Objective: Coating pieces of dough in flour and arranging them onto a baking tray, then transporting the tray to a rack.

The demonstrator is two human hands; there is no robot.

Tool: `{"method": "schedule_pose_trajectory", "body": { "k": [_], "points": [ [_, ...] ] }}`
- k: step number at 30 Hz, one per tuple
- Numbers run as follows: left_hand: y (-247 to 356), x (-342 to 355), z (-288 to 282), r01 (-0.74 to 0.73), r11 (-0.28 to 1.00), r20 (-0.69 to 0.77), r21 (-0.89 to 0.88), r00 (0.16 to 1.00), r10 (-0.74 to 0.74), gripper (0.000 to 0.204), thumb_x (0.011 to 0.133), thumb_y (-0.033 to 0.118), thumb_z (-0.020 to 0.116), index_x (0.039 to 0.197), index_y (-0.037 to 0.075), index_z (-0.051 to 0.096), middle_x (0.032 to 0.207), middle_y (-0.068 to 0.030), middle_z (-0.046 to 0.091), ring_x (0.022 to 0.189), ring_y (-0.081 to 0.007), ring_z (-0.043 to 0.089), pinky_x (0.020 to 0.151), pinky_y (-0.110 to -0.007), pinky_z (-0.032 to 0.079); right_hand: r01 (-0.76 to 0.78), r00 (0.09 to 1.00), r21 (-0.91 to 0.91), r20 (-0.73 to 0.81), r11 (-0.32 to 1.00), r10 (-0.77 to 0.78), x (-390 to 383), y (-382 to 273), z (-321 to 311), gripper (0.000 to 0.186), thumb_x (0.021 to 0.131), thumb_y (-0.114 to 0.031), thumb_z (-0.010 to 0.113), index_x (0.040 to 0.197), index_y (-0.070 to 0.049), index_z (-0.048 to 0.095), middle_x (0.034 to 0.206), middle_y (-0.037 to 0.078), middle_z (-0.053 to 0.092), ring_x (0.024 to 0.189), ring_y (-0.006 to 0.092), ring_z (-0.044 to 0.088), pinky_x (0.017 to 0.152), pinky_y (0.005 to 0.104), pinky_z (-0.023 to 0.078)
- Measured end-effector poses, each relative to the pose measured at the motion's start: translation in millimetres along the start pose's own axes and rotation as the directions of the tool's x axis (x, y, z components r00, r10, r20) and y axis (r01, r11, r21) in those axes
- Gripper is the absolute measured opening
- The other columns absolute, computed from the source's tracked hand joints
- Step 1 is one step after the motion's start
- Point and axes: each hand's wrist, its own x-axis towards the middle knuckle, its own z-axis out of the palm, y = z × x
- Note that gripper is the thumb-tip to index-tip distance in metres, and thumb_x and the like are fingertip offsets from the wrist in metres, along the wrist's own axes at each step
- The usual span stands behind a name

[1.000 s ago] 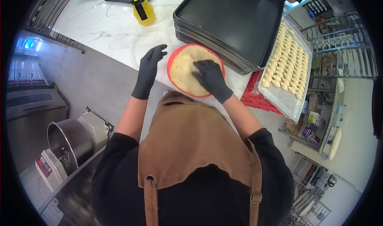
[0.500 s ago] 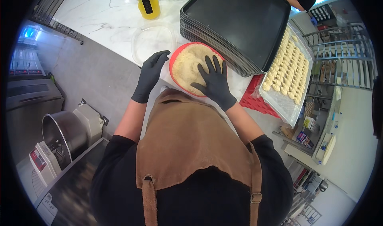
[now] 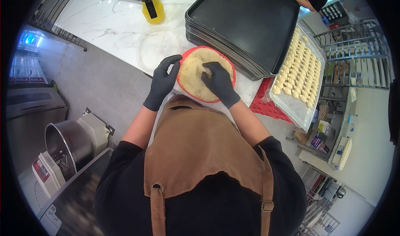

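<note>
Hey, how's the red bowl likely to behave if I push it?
The red bowl probably has some heft, since crumbs reach near its rim. It might slide fairly easily, as the table looks smooth. The crumbs look loose, so a sharp jolt could spill some.

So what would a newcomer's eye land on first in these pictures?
Probably the red bowl of pale grainy stuff directly ahead, with the black-gloved right grip at its surface. Beyond it to the right looms the tall stack of dark trays; farther right, rows of pale shaped pieces cover much of a lighter tray. The yellow bottle also stands out, beyond the bowl and to the left.
</note>
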Motion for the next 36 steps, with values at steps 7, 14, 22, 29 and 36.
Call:
{"method": "schedule_pose_trajectory", "body": {
  "k": [7, 14, 22, 29, 36],
  "points": [
    [37.7, -3.8, 28.5, -0.502, 0.718, 0.338, 0.481, 0.862, 0.377, 0.065, 0.087, 0.017, 0.071, 0.148, 0.008, 0.053, 0.154, -0.0206, 0.047, 0.142, -0.0414, 0.043, 0.118, -0.052, 0.034, -0.696, 0.686, 0.656, 0.488, 0.292, 0.540, 12.9, 4.2, -52.7, 0.032, 0.098, -0.022, 0.067, 0.117, 0.003, 0.070, 0.099, 0.011, 0.074, 0.086, 0.0208, 0.073, 0.073, 0.0302, 0.057],
    [28.5, 14.1, 46.3, -0.605, 0.594, 0.457, 0.530, 0.794, 0.402, 0.071, 0.086, 0.043, 0.077, 0.147, 0.014, 0.055, 0.151, -0.0153, 0.052, 0.145, -0.0369, 0.042, 0.122, -0.057, 0.026, -0.677, 0.647, 0.732, 0.642, -0.079, 0.412, 0.1, 23.0, -50.7, 0.027, 0.101, -0.023, 0.060, 0.112, -0.001, 0.069, 0.092, 0.008, 0.071, 0.078, 0.0194, 0.070, 0.067, 0.0307, 0.054],
    [23.0, 17.9, 42.9, -0.440, 0.825, 0.481, 0.353, 0.842, 0.244, 0.056, 0.080, 0.034, 0.085, 0.128, 0.012, 0.069, 0.111, -0.0099, 0.073, 0.109, -0.0284, 0.066, 0.104, -0.046, 0.045, -0.757, 0.589, 0.654, 0.681, 0.000, 0.434, 2.1, 10.9, -55.3, 0.026, 0.101, -0.029, 0.061, 0.108, -0.005, 0.070, 0.090, 0.005, 0.070, 0.076, 0.0153, 0.068, 0.063, 0.0260, 0.049],
    [18.2, 17.0, 40.7, -0.353, 0.822, 0.374, 0.447, 0.909, 0.186, 0.039, 0.081, 0.036, 0.082, 0.110, 0.011, 0.077, 0.091, -0.0104, 0.074, 0.086, -0.0325, 0.069, 0.087, -0.042, 0.053, -0.218, 0.976, 0.201, 0.024, 0.955, 0.218, -17.8, -12.3, -39.1, 0.053, 0.096, -0.040, 0.067, 0.135, -0.004, 0.061, 0.129, 0.020, 0.065, 0.113, 0.0338, 0.065, 0.096, 0.0416, 0.050],
    [22.7, 16.4, 35.8, -0.315, 0.776, 0.391, 0.547, 0.915, 0.096, 0.038, 0.079, 0.035, 0.081, 0.108, 0.011, 0.078, 0.090, -0.0123, 0.075, 0.086, -0.0334, 0.070, 0.082, -0.043, 0.053, 0.167, 0.983, -0.177, 0.105, 0.970, -0.150, -17.7, -24.6, -25.9, 0.080, 0.088, -0.043, 0.075, 0.152, -0.005, 0.047, 0.160, 0.022, 0.039, 0.147, 0.0427, 0.036, 0.121, 0.0578, 0.025]
  ]
}}
